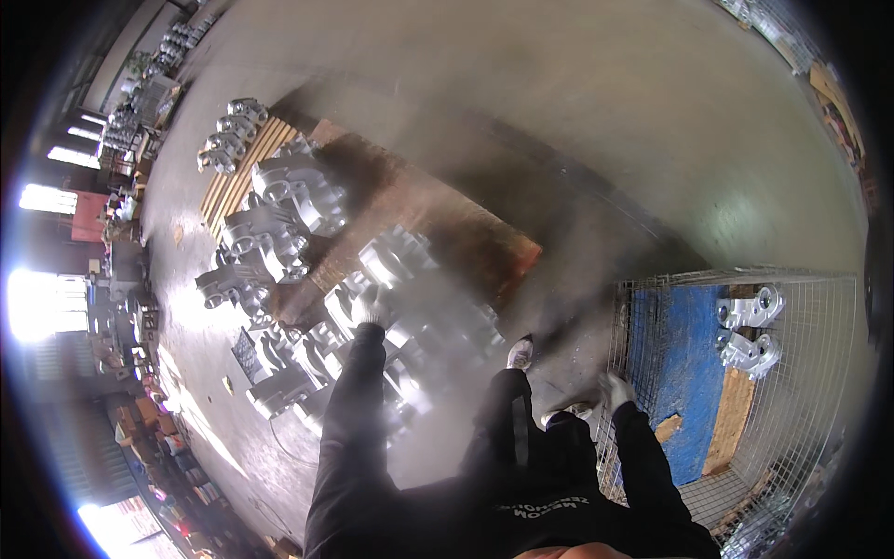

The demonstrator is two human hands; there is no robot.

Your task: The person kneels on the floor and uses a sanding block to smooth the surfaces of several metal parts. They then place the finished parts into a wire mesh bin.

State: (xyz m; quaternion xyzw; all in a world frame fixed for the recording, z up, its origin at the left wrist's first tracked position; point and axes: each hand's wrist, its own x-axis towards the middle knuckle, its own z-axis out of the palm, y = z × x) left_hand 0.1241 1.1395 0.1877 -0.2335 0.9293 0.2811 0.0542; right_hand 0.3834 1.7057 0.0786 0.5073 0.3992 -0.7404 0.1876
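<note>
1. The left hand (pixel 370 328) reaches down among grey metal castings (pixel 410 307) stacked on a wooden pallet (pixel 484 242) on the floor (pixel 559 112).
2. Its glove blurs into the metal, so whether its grip is wide, narrow or holding a casting cannot be told.
3. The right hand (pixel 615 389), in a pale glove, rests on the near-left top rim of a wire cage (pixel 819 373); its grip looks narrow, fingers curled over the wire, though blur hides detail.
4. Inside the cage lie two castings (pixel 750 331) on a blue sheet (pixel 680 373), beside a wooden plank (pixel 731 419).
5. The stacked castings fill the pallet's left and near side; its far right corner is bare wood.
6. More castings (pixel 228 135) sit on a second, paler pallet (pixel 244 177) farther left.
7. Both arms wear black sleeves; one shoe (pixel 520 354) stands between pallet and cage.
</note>
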